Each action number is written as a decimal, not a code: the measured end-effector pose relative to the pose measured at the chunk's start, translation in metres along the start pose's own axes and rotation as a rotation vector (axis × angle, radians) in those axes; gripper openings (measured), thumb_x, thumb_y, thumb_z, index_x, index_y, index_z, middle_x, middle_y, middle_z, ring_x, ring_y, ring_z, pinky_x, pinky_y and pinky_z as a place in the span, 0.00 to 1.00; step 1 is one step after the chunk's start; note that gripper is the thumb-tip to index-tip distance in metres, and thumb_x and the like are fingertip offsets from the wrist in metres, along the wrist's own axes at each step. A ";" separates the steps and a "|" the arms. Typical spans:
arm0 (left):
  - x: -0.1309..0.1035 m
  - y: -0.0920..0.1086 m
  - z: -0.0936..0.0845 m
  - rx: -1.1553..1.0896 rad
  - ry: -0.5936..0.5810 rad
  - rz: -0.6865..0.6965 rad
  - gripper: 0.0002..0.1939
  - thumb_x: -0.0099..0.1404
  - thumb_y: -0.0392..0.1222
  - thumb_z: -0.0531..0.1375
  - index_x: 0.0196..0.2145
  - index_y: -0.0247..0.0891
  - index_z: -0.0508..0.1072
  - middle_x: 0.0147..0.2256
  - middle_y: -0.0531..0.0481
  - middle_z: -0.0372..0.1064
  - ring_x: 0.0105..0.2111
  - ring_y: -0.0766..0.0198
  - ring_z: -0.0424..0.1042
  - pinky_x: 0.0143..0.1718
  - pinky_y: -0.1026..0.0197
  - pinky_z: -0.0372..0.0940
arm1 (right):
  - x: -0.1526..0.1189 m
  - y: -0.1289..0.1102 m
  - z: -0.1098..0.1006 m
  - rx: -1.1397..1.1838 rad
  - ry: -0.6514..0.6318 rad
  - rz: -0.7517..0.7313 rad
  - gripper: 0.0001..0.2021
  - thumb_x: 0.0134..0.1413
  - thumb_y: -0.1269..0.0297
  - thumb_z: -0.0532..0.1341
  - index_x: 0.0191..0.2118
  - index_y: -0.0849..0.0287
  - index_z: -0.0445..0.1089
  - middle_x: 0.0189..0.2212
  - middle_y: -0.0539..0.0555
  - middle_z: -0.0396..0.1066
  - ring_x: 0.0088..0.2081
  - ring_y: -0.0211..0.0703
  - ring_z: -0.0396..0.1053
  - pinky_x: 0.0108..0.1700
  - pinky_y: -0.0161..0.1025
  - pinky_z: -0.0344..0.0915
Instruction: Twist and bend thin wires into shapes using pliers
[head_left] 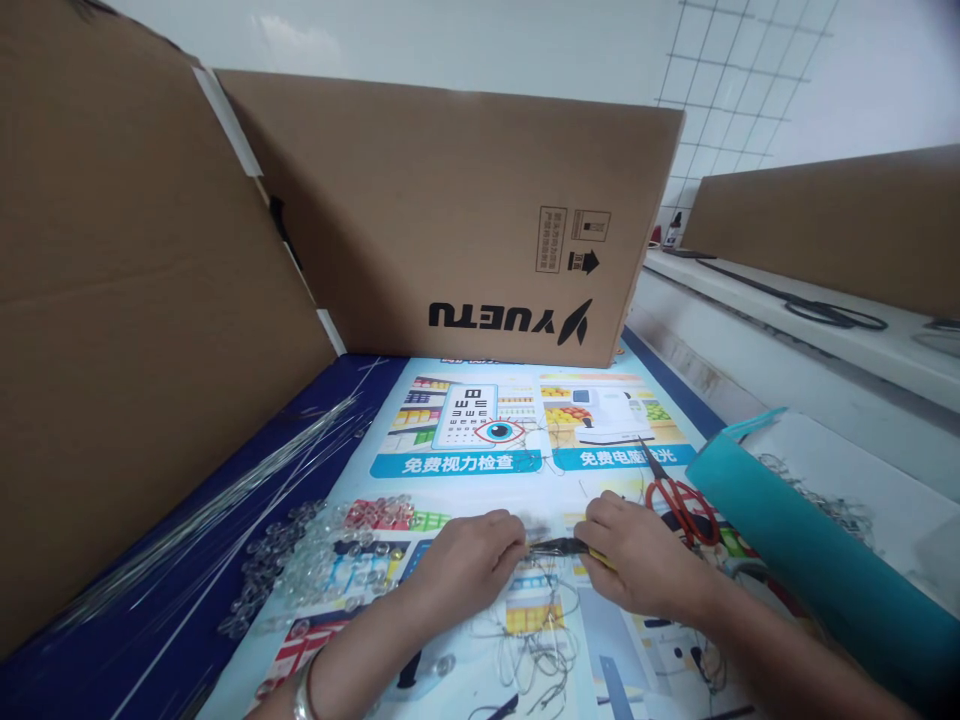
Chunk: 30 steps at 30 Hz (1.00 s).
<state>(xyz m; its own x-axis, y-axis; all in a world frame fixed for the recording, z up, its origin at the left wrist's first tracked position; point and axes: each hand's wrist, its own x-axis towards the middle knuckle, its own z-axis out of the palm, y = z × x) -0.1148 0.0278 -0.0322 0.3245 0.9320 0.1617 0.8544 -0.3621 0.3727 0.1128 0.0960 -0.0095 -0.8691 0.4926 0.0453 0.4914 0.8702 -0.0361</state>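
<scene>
My right hand is closed around the yellow handles of a pair of pliers, whose dark jaws point left. The jaw tips reach the fingers of my left hand, pinched together on something too small to make out. A metal bangle circles my left wrist. Below the pliers, a tangle of thin wire pieces lies on the printed sheet. Clear round beads are heaped left of my left hand. Scissors with red handles rest just beyond my right hand.
Long thin wires lie along the blue surface at left. A teal box with small wire pieces inside stands at right. Cardboard panels wall off the back and left. Black-handled scissors lie on the white ledge at right.
</scene>
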 end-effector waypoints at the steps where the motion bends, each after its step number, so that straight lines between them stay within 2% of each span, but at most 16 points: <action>1: 0.000 0.000 0.000 0.007 -0.002 -0.012 0.10 0.67 0.40 0.48 0.33 0.40 0.68 0.30 0.52 0.69 0.31 0.62 0.70 0.31 0.64 0.59 | 0.000 0.000 0.001 -0.001 0.006 0.010 0.06 0.55 0.64 0.52 0.33 0.59 0.64 0.33 0.55 0.62 0.37 0.45 0.57 0.37 0.41 0.54; 9: -0.002 0.002 -0.005 0.020 -0.041 -0.128 0.08 0.66 0.41 0.49 0.35 0.42 0.67 0.30 0.52 0.73 0.29 0.59 0.71 0.27 0.63 0.57 | 0.002 0.004 0.003 -0.001 0.048 0.131 0.07 0.56 0.64 0.52 0.37 0.59 0.65 0.35 0.56 0.62 0.41 0.47 0.57 0.42 0.43 0.55; 15: -0.003 0.003 -0.009 -0.058 -0.082 -0.187 0.09 0.66 0.42 0.49 0.32 0.41 0.68 0.29 0.51 0.72 0.28 0.61 0.70 0.27 0.65 0.57 | 0.003 0.008 0.009 -0.015 0.076 0.169 0.08 0.55 0.65 0.53 0.38 0.59 0.66 0.36 0.57 0.62 0.42 0.48 0.57 0.44 0.43 0.55; 23: -0.002 0.002 -0.010 -0.107 -0.115 -0.232 0.10 0.64 0.42 0.50 0.31 0.41 0.70 0.28 0.50 0.71 0.28 0.61 0.69 0.26 0.65 0.55 | -0.001 0.001 -0.003 0.081 0.141 0.085 0.08 0.55 0.66 0.52 0.39 0.59 0.66 0.35 0.56 0.63 0.40 0.48 0.58 0.41 0.43 0.57; 26: -0.002 0.003 -0.011 -0.098 -0.129 -0.237 0.10 0.64 0.41 0.50 0.30 0.40 0.69 0.28 0.50 0.71 0.28 0.61 0.69 0.27 0.65 0.55 | -0.001 -0.007 -0.007 0.094 0.112 0.018 0.06 0.53 0.66 0.53 0.36 0.58 0.65 0.33 0.55 0.62 0.39 0.47 0.58 0.39 0.42 0.57; 30: -0.001 0.004 -0.010 -0.051 -0.138 -0.232 0.10 0.65 0.42 0.49 0.31 0.40 0.68 0.30 0.48 0.71 0.30 0.59 0.70 0.29 0.64 0.56 | 0.000 -0.012 -0.005 0.066 0.075 -0.002 0.04 0.52 0.66 0.54 0.33 0.58 0.64 0.32 0.55 0.61 0.38 0.47 0.57 0.38 0.42 0.56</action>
<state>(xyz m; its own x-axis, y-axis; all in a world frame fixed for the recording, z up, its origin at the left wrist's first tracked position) -0.1158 0.0248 -0.0218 0.1779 0.9823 -0.0579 0.8920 -0.1361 0.4310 0.1070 0.0855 -0.0043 -0.8622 0.4923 0.1196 0.4827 0.8699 -0.1015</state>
